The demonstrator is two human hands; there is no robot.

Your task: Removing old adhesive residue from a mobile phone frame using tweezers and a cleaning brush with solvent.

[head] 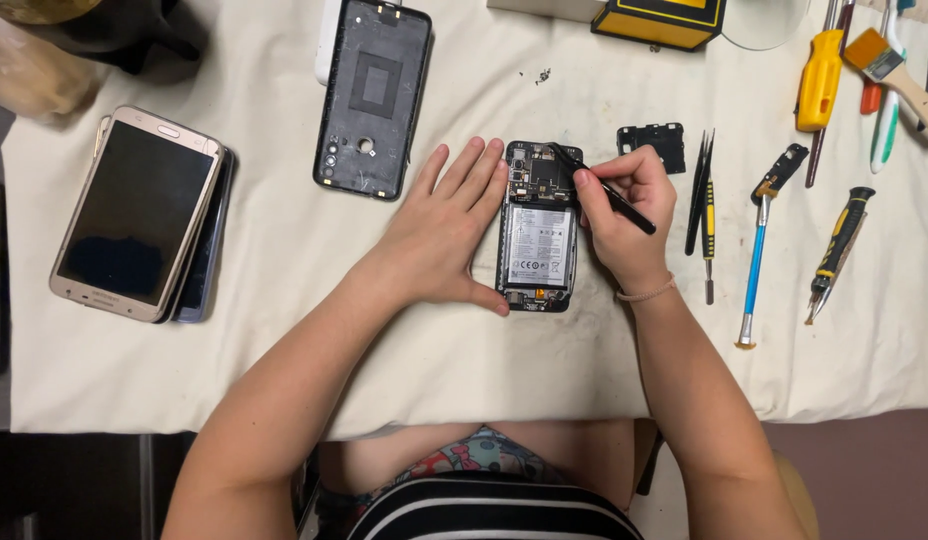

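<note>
An opened phone [540,240] lies face down on the white cloth [464,360], its battery and circuit board exposed. My left hand [442,232] rests flat against the phone's left side, thumb at its lower edge, steadying it. My right hand [624,210] grips a thin black pry tool [606,190] like a pen. Its tip touches the circuit board near the phone's top. The removed black back cover [372,95] lies inside-up to the upper left.
Two stacked phones [139,215] lie at the left. A small black plastic bracket [652,140], tweezers [700,190], several screwdrivers [759,250] and a brush [899,75] lie to the right. A yellow-black box [659,20] stands at the top edge.
</note>
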